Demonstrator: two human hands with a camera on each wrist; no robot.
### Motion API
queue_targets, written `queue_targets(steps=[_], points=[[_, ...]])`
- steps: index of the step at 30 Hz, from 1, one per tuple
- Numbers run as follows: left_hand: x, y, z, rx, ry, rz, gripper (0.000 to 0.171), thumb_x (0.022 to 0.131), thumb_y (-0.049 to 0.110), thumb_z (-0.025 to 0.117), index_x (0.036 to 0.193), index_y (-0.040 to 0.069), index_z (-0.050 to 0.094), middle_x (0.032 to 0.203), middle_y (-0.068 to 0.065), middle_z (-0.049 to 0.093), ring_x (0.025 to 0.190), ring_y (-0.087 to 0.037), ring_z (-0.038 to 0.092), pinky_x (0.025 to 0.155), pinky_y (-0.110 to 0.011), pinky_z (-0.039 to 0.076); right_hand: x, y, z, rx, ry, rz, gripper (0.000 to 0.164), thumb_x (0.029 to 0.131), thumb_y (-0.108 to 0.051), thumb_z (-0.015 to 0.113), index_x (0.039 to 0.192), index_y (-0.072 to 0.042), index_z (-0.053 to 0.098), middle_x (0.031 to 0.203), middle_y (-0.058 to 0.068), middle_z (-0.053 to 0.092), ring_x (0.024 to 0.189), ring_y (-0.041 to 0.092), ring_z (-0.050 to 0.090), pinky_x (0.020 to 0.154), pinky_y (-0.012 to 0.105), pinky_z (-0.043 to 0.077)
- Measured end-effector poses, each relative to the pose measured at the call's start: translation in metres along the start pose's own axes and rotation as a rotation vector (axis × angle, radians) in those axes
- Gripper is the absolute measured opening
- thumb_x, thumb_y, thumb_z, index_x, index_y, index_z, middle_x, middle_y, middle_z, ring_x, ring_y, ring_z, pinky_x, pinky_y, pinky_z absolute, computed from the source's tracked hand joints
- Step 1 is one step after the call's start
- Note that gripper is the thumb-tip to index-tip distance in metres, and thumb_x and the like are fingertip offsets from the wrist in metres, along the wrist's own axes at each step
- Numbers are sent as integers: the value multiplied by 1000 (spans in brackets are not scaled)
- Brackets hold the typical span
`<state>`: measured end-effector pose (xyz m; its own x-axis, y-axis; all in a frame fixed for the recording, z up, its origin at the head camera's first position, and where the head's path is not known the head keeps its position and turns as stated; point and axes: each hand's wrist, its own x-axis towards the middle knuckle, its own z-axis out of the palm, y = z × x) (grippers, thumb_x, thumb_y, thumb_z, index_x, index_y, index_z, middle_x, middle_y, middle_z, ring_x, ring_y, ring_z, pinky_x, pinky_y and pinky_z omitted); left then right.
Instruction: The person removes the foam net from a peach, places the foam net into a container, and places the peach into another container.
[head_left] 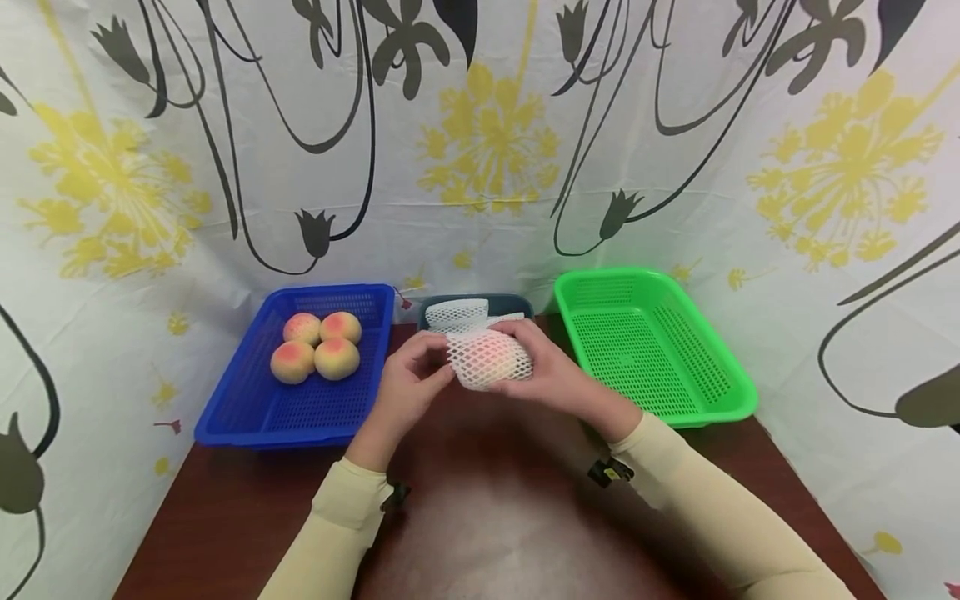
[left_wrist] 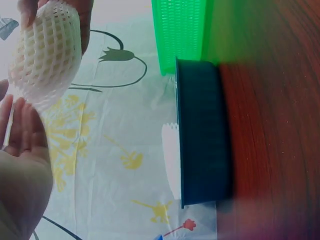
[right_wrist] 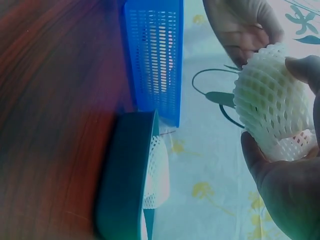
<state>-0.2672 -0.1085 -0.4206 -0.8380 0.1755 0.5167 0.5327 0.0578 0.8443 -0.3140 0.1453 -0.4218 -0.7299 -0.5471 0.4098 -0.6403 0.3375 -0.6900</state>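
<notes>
A peach in a white foam net sleeve [head_left: 489, 360] is held above the table in front of me. My right hand [head_left: 547, 367] grips the netted peach from its right side, thumb below and fingers over the top. At the opposite end, my left hand [head_left: 408, 379] pinches the edge of the net between thumb and fingers. The net covers the fruit [right_wrist: 272, 95] in the right wrist view. Behind the hands, a dark teal bin [left_wrist: 205, 135] holds more white foam nets [head_left: 457, 313].
On the left, a blue basket [head_left: 300, 417] contains several peaches [head_left: 337, 358]. A green basket [head_left: 630, 350] stands on the right. Both are on a dark red-brown table [head_left: 480, 517], with a floral-patterned sheet [head_left: 465, 167] hanging behind and at the sides.
</notes>
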Motion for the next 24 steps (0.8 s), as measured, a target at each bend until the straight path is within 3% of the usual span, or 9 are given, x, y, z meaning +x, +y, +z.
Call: queue_targets(steps=[5, 10, 13, 18, 24], points=[[-1, 3, 1, -17, -18, 48, 33, 87, -9, 73, 118, -4, 65, 122, -16, 62, 107, -24, 64, 95, -45, 54, 0, -1, 2, 11, -9, -32, 74, 77, -30, 89, 141, -26, 51, 135, -2, 49, 119, 16, 48, 98, 37, 44], [0, 6, 2, 7, -84, 4, 42, 86, -6, 74, 126, 0, 63, 128, -12, 59, 114, -34, 61, 97, -52, 52, -1, -6, 5, 13, 5, -38, 77, 76, -24, 91, 141, -21, 51, 135, 0, 50, 118, 18, 49, 97, 38, 44], [0, 4, 4, 10, -123, -35, 52, 85, -4, 75, 133, 1, 58, 132, -11, 56, 119, -37, 57, 98, -53, 50, -3, -20, 4, 26, 6, -31, 76, 76, -18, 91, 141, -12, 51, 134, 5, 51, 116, 21, 51, 97, 36, 44], [0, -15, 8, 11, -164, -79, 65, 82, -1, 78, 140, 11, 53, 134, -5, 53, 121, -27, 55, 99, -49, 51, -5, -48, 0, 62, -18, -9, 73, 77, -11, 88, 139, -4, 51, 132, 9, 52, 115, 22, 52, 97, 32, 44], [-1, -32, 10, -25, -182, -116, 69, 80, 2, 77, 140, 25, 51, 133, 2, 55, 114, -20, 60, 93, -40, 56, -4, -33, 6, 75, -24, 4, 77, 77, -13, 89, 142, -9, 49, 134, 6, 51, 117, 22, 51, 98, 36, 44]])
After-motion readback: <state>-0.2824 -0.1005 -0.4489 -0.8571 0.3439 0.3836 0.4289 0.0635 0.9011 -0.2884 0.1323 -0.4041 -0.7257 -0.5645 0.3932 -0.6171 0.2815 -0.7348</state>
